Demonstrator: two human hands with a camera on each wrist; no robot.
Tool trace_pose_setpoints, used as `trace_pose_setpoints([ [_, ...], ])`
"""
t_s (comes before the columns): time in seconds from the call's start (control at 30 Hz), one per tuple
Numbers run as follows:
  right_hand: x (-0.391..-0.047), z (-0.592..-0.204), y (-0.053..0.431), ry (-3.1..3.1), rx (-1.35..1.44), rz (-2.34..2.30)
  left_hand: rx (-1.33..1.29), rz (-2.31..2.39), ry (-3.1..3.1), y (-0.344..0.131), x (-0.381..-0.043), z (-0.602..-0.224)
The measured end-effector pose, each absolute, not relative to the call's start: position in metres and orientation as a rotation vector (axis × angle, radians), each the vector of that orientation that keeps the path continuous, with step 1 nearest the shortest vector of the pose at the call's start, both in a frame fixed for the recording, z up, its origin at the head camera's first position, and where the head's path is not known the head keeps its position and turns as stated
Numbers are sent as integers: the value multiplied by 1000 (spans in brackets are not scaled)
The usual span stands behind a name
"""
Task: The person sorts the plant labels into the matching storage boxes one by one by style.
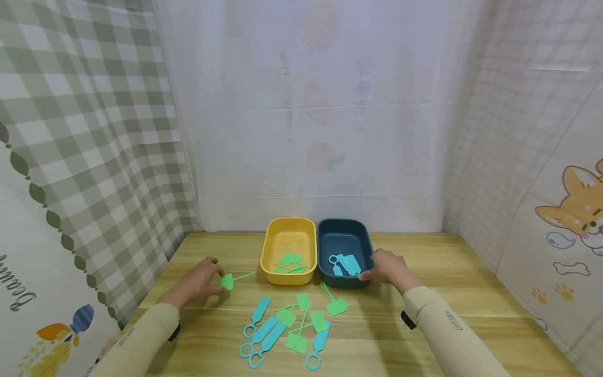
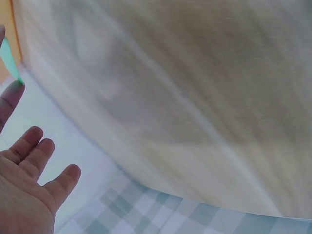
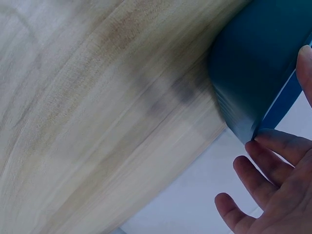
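Observation:
On the left, my left hand (image 1: 201,281) pinches a green cable-tie tag (image 1: 227,281) between thumb and index finger, its thin tail pointing right. In the left wrist view that green tag (image 2: 9,61) spans two fingertips while the other fingers spread loosely. My right hand (image 1: 388,268) rests at the near right corner of the dark blue bin (image 1: 346,283), touching its rim with relaxed fingers. Several light blue tags (image 1: 349,264) lie inside this bin. Close by, the right wrist view shows the bin's outer wall (image 3: 258,63) and the hand's spread fingers (image 3: 256,178).
A yellow bin (image 1: 289,278) with several green tags (image 1: 292,259) stands against the dark blue bin. Nearer on the wooden table (image 1: 391,335) lie loose green tags (image 1: 297,343) and blue ring tags (image 1: 319,340), some overlapping. Cloth curtains (image 1: 301,157) enclose the table.

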State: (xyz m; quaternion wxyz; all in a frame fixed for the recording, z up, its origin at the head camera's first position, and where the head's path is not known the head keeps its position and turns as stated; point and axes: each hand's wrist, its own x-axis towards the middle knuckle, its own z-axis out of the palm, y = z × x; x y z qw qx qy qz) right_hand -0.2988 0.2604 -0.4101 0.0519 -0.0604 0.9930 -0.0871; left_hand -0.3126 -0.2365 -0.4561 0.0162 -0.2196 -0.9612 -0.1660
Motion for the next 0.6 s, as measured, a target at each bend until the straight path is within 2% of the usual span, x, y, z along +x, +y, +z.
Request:
trace_pose_setpoints([
  [0.6,-303,-406,261,3009,-207,-228,-645,-525,-2957,-198,-334,-427],
])
